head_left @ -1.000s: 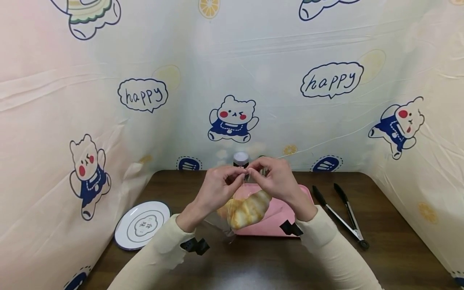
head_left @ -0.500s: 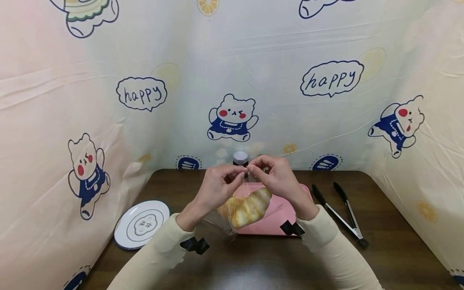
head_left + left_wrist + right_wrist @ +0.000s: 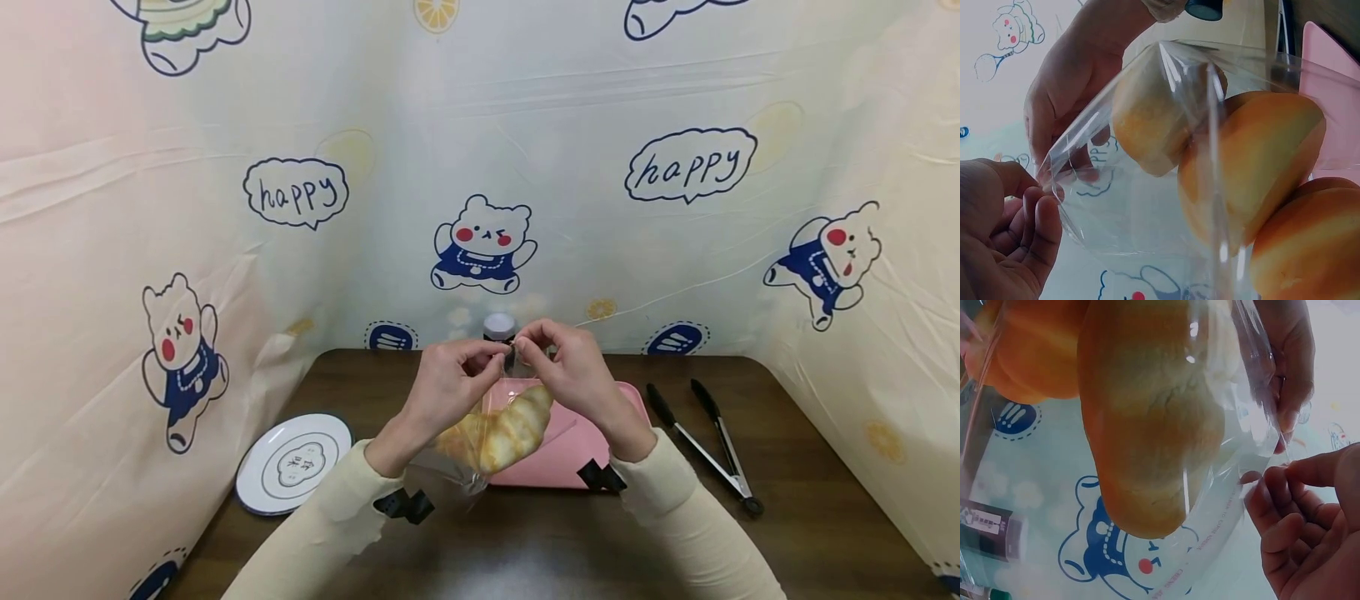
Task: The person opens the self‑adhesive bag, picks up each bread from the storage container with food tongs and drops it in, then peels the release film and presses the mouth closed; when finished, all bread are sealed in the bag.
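A clear plastic bag (image 3: 471, 482) hangs between my hands, with croissant-shaped bread (image 3: 517, 433) inside. My left hand (image 3: 452, 379) pinches the bag's upper edge between thumb and fingers. Close beside it, my right hand (image 3: 567, 362) pinches the same edge. The left wrist view shows several bread pieces (image 3: 1254, 162) behind the shiny film, with my left hand (image 3: 1007, 231) at the bag's edge. In the right wrist view, one long bread piece (image 3: 1154, 425) fills the middle, and printed text runs along a strip of the bag. My right fingertips (image 3: 1300, 472) hold that edge.
A pink tray (image 3: 592, 450) lies behind and below the bag. A white plate (image 3: 262, 475) sits at the left, black-tipped tongs (image 3: 712, 458) at the right. A white-lidded jar (image 3: 498, 325) stands behind the hands on the dark table (image 3: 525, 550). Printed cloth surrounds the table.
The bread and bag have swung slightly to the left beneath my hands. Both hands stay nearly in place, still pinching the bag's edge, with only small finger shifts.
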Demonstrator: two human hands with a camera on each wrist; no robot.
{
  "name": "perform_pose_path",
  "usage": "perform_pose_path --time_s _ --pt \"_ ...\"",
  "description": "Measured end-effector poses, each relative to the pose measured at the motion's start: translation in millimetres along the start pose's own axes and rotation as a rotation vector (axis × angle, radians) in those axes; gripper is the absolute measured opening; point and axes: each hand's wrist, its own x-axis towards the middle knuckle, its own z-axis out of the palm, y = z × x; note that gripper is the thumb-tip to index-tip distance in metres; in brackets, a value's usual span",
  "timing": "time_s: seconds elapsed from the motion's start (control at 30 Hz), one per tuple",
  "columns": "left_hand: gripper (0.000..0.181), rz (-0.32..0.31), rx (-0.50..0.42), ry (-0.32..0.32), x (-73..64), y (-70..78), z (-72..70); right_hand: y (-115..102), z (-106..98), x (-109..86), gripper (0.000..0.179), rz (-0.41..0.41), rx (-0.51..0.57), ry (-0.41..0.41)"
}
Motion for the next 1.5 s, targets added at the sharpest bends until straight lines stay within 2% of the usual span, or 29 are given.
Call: perform_pose_path --time_s 0.33,0.57,0.67,0.77,0.9,1.0,1.17,1.5 --pt "0.014 -0.002 0.022 0.003 0.3 0.8 1.0 -1 0 -1.6 0.013 0.026 -0.057 -0.003" --pt "0.012 -0.018 0.034 0.01 0.8 2.3 1.6 -2 0 -0.7 0.015 0.045 -0.112 0.041" --pt "0.011 -0.034 0.016 0.022 0.1 2.3 0.7 1 -4 0.3 0.015 0.071 -0.086 0.084" --pt "0.01 -0.053 -0.005 0.042 -0.6 1.8 -1.3 4 -9 1.5 0.014 0.081 -0.049 0.114" --pt "0.011 -0.069 -0.012 0.069 0.0 0.4 -4.6 7 -15 2.6 0.017 0.088 -0.016 0.09" --pt "0.011 -0.078 -0.005 0.102 0.2 -1.4 -7.4 9 -19 2.0 0.019 0.137 -0.01 0.074" --pt "0.01 -0.084 -0.005 0.152 0.0 -4.1 -13.9 18 -31 -0.2 0.025 0.213 -0.016 0.077" --pt "0.012 -0.101 -0.028 0.202 -1.9 -12.0 -27.4 47 -55 -7.9 0.029 0.266 -0.079 0.128"
